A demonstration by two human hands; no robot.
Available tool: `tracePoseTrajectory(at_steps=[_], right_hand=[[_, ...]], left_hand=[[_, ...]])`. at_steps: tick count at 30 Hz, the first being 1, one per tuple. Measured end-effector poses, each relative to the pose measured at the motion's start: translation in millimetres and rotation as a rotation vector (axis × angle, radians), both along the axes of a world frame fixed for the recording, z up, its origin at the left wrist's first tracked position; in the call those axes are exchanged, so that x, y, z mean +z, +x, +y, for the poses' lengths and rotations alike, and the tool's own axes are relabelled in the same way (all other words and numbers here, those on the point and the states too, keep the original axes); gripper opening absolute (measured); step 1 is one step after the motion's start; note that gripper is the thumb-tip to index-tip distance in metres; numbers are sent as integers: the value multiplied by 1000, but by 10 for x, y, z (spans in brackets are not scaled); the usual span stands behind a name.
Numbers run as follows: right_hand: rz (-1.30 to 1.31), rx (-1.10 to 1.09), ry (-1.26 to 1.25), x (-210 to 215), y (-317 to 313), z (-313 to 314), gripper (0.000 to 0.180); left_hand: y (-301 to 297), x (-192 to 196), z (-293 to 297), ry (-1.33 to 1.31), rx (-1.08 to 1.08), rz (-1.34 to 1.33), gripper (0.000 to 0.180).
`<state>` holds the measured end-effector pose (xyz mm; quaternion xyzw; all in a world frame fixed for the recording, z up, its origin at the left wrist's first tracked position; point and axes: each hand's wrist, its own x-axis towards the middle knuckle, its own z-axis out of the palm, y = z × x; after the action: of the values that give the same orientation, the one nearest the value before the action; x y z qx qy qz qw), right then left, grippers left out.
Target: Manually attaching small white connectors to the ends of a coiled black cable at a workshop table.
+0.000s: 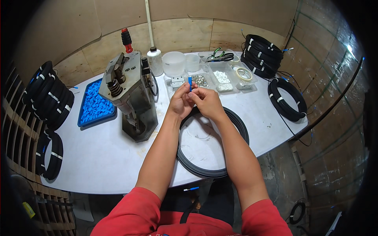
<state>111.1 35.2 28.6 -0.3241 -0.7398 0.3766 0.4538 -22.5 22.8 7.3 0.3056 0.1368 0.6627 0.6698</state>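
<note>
In front of me, both hands meet over the far side of a black cable coil lying on the white table. A small upright blue connector is pinched between the fingertips. My left hand is closed on it from the left, thumb and forefinger together. From the right, the closed fingers of my right hand grip its lower part. The fingers hide the connector's lower end and any cable joined to it. Another blue connector with a white tip hangs below the table's near edge.
A metal bench press stands left of my arms, beside a blue tray of blue pieces. Behind my hands are a white bottle, plastic tubs and small-parts trays. Cable coils stack at left and right.
</note>
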Motion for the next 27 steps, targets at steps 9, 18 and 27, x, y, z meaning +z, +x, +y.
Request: tracePoseTrajectory(at_steps=[9,18,27], right_hand=[[67,7,26,67,-3,-68,17],[54,-22,1,35,-16,-43,16],[27,-12,-17,55,2,-37,17]], left_hand=[[-5,-30,9,12,-24,-2,26],[-24,-13,-10,61,-48,14,25],[10,22,-33,52,17,-18,23]])
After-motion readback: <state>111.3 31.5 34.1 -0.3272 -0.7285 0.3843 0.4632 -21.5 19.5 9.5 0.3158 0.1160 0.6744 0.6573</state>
